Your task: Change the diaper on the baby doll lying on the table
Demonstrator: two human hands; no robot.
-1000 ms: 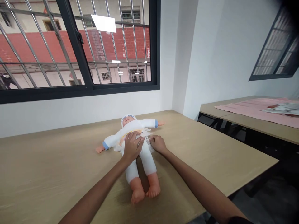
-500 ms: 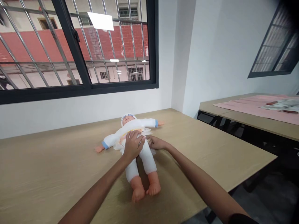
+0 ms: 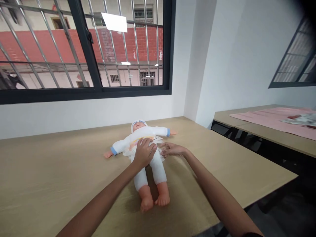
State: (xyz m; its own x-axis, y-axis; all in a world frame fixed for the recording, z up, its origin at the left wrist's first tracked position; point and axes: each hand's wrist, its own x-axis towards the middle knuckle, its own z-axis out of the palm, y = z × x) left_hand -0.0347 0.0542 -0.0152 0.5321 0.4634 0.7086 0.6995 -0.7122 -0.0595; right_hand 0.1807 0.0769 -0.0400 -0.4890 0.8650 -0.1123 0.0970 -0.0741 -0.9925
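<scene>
A baby doll lies on its back on the wooden table, arms spread and bare feet toward me. It wears a white suit with blue cuffs and a white cap with lettering. Around its hips is a white diaper with thin, ruffled edges showing at both sides. My left hand rests on the front of the diaper, fingers laid over the belly, hiding its middle. Beside the doll's hip on the right, my right hand has its fingers stretched toward the diaper's edge; whether the fingertips touch it cannot be told.
The wooden table meets the wall below a barred window. Its right edge runs toward me. Past a dark gap, a second table bears a pink cloth with white and red things on it.
My right hand has drawn slightly outward from the doll's hip, and its fingers have straightened. My left hand stays on the doll's belly. The view has shifted a little.
</scene>
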